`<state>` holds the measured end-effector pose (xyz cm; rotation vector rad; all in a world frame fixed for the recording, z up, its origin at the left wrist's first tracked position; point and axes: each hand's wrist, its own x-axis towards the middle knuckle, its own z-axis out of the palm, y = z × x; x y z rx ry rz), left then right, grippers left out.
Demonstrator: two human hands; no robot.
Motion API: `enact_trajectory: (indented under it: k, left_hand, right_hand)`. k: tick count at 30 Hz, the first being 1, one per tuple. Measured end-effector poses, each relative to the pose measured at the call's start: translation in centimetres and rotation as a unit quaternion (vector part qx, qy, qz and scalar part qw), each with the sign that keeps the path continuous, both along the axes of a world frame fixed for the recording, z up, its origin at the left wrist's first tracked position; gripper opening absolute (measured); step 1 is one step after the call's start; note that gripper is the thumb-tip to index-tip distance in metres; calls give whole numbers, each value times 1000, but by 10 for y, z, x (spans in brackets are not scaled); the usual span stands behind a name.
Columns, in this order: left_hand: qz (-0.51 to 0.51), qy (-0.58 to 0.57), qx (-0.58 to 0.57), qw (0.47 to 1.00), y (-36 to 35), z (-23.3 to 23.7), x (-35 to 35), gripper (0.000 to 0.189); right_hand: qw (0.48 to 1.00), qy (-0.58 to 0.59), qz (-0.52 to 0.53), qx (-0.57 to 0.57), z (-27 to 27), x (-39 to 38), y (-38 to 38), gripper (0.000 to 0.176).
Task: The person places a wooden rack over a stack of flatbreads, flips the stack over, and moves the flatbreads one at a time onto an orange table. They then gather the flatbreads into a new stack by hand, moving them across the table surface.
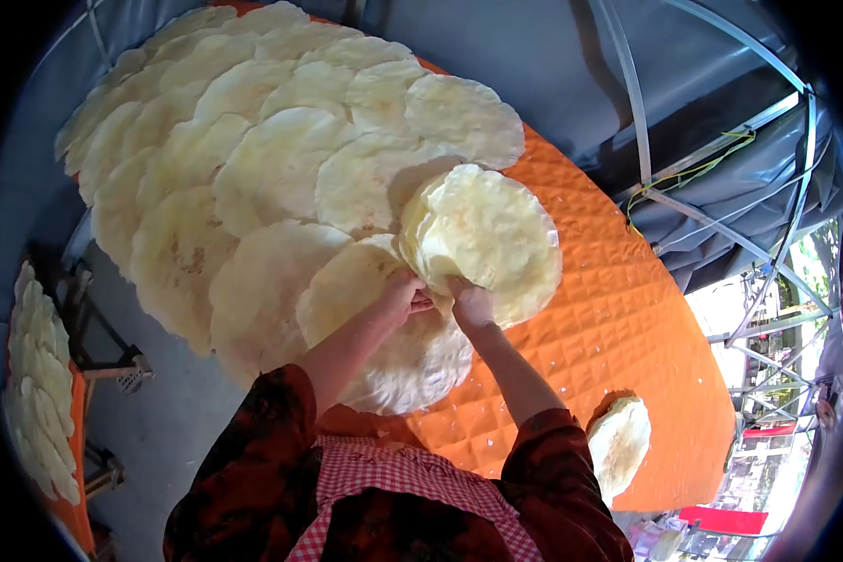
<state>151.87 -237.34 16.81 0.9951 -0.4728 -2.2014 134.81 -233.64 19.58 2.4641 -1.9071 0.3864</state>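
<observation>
Orange quilted cover [618,318], overlapping pale rounds [276,169], grey tarpaulin [506,51].

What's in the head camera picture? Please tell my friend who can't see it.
A person's left hand and right hand are at the near edge of a stack of thin, pale, round sheets, over an orange quilted surface. Many similar sheets overlap across the surface's left side.

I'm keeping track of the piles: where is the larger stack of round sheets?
In the head view, the larger stack is just right of centre, at the right hand, where the overlapping sheets meet the bare orange cover.
</observation>
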Motion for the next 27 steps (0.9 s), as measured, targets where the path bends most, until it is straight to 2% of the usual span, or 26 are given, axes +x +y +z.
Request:
enact_trajectory:
  k: [3,6,9,12,15,16,18,19,20,21,22,24,25,26,27]
  left_hand:
    - [-4,10,-10,1000,3,3,3,23]
    - [17,16,-13,1000,1,-2,-1,23]
    - [7,25,0,1000,-1,-4,-3,31]
    - [24,43,-21,999,9,16,-5,30]
    - [41,87,-19,995,16,15,-3,29]
    - [35,33,-31,998,20,15,2,29]
    - [26,-66,-52,996,34,32,19,33]
    - [87,-231,-180,952,43,9,31,38]
    - [143,-385,-300,861,56,-14,50,44]
    - [183,-511,-370,754,74,2,76,47]
    - [217,-620,-431,619,90,22,105,49]
    - [183,-616,-369,672,116,10,155,48]
    - [169,-610,-336,697,120,8,174,47]
    - [102,-513,-264,810,123,29,186,42]
    - [92,-473,-248,840,124,17,193,41]
  right_hand:
    - [996,23,-14,89,12,7,3,36]
    - [1000,-1,5,2,16,14,15,48]
    - [999,-9,-23,-21,19,18,22,60]
    - [996,-15,-79,-32,-8,17,17,57]
    - [994,-5,-87,-68,-21,14,12,51]
    - [994,-29,-87,-65,-22,13,12,38]
    - [996,6,-90,-15,-17,11,9,31]
    - [996,24,-90,10,-14,9,8,27]
    - [995,46,-89,20,-18,3,4,23]
    - [990,92,-84,72,-18,-3,-8,19]
    - [988,86,-95,84,-26,-14,-24,18]
    - [997,17,-75,3,9,-20,-31,32]
    - [996,31,-88,9,39,-9,-33,28]
    - [993,52,-103,-10,70,10,-26,22]
    - [990,76,-115,-25,98,28,-14,18]
